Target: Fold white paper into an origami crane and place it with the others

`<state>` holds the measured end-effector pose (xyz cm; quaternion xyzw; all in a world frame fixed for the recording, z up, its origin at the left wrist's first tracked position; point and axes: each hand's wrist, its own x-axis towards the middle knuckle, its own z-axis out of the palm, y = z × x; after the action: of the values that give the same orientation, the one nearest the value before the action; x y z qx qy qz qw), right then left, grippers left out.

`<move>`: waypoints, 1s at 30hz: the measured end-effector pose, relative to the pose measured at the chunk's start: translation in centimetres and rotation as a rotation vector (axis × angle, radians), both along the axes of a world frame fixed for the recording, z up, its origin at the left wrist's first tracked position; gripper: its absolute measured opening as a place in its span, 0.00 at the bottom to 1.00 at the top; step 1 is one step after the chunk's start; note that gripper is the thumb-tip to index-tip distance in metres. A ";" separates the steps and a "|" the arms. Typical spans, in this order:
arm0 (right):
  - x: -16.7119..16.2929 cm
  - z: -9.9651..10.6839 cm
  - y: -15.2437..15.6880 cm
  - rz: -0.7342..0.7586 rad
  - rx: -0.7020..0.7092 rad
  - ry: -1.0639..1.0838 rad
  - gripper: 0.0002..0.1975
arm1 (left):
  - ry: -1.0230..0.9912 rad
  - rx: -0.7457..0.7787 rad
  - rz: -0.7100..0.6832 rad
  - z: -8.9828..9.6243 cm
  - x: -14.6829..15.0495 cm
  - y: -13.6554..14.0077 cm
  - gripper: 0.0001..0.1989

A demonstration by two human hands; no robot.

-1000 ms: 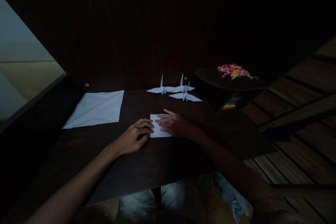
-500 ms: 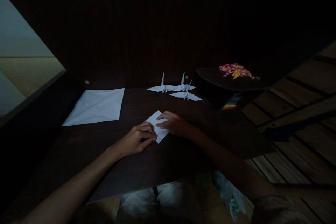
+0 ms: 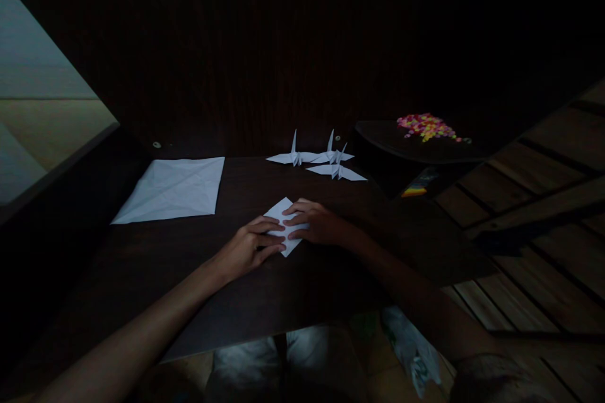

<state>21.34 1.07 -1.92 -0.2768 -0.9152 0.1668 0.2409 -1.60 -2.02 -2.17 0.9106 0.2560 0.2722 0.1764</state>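
A small folded white paper [image 3: 282,206] lies as a diamond on the dark desk [image 3: 203,302], one corner pointing away from me and one toward me. My left hand [image 3: 253,240] rests on its left side, fingers stretched out and slightly apart over the paper. From the right, my right hand [image 3: 314,221] lies on the other side with its fingers spread. Both hands hide the side corners. Behind them stand three white paper cranes [image 3: 336,171], their wings spread. To the left is a larger creased sheet of white paper [image 3: 182,189], laid flat.
On a raised corner shelf [image 3: 378,138] at the back right sits a heap of small colourful pieces [image 3: 428,127]. A dark panel rises behind the desk, and a dark side board [image 3: 61,170] borders it on the left. Wooden slats [image 3: 543,252] lie to the right.
My left fingers have uncurled and now stretch flatter across the paper. My right fingers have spread more over its right side. The paper stays in about the same place.
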 end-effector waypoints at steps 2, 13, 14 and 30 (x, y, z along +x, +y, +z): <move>0.0 -0.1 0.1 0.009 -0.005 0.007 0.11 | 0.029 -0.005 -0.009 -0.3 -0.1 0.1 0.11; 0.0 -0.3 -0.3 -0.101 0.003 0.048 0.16 | 0.142 -0.025 -0.004 0.2 0.3 -0.4 0.15; 0.1 -0.2 -0.3 -0.108 0.014 0.032 0.15 | 0.148 -0.024 -0.007 0.2 0.3 -0.4 0.15; 0.0 0.6 -0.9 -0.157 0.096 -0.152 0.13 | 0.295 0.071 0.123 -0.3 0.3 -0.3 0.24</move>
<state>21.33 0.22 -1.30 -0.3474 -0.9133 0.0820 0.1961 -1.32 -2.30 -2.43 0.9289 0.3248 0.1548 0.0876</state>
